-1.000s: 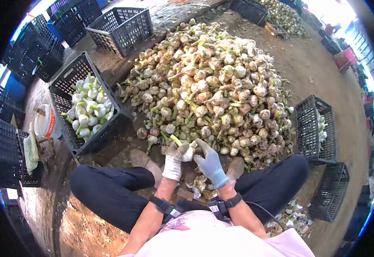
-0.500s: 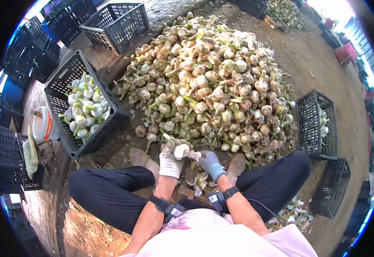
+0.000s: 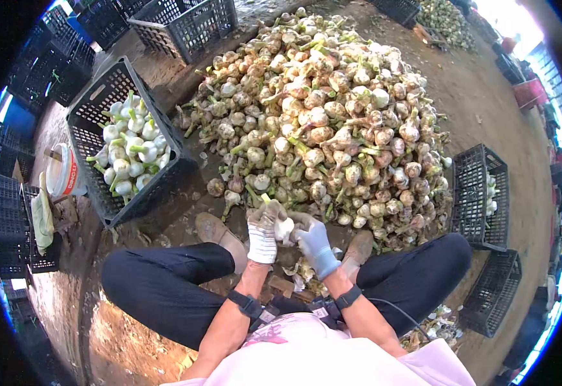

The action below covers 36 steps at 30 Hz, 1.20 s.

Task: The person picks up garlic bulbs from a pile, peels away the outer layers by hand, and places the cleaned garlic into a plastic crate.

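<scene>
My left hand, in a white glove with dirty fingers, is closed around a garlic bulb. The bulb is white and smooth, and its green stem end sticks up past the fingers. My right hand, in a blue-grey glove, has its fingers bent against the bulb's right side; the exact fingertip grip is partly hidden. Just beyond both hands lies a large heap of unpeeled garlic with brownish skins and short stems.
A black crate with clean white bulbs stands at left, beside a white bucket. Another black crate with some bulbs is at right, a further crate below it. Peeled skins litter the ground between my shoes.
My right hand has come closer to the bulb; the loose skin stretched between the hands no longer shows. The bulb has moved slightly right, still in my left hand. The view has shifted a little.
</scene>
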{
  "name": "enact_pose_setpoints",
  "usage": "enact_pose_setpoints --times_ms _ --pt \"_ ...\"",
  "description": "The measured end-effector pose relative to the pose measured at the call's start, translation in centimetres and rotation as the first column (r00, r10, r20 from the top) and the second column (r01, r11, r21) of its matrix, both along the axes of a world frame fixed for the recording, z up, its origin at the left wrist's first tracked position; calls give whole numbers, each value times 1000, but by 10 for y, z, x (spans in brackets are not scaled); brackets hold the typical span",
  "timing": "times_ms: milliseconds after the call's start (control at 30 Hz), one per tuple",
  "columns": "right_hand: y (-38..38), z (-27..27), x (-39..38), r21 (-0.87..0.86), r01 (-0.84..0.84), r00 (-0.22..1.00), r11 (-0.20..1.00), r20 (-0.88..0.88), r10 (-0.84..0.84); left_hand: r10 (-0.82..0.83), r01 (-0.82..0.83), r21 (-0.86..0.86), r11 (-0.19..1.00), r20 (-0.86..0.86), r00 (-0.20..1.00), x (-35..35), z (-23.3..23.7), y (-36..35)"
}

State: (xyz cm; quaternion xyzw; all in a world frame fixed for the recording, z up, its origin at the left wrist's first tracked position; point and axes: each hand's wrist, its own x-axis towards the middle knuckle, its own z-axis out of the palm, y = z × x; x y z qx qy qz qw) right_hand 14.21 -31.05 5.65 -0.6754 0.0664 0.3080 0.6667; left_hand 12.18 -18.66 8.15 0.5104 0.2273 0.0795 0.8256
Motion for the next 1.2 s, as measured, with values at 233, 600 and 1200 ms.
enact_pose_setpoints --times_ms 233,600,1200 --pt "-11 -8 -5 -811 -416 716 412 -12 698 205 -324 -759 565 -251 946 1 -42 20" --pt "28 -50 20 -847 -427 598 318 0 802 633 -287 -772 567 185 752 7 104 149" --pt "63 52 31 -434 -78 541 897 738 404 115 -47 -775 630 34 993 2 -21 42"
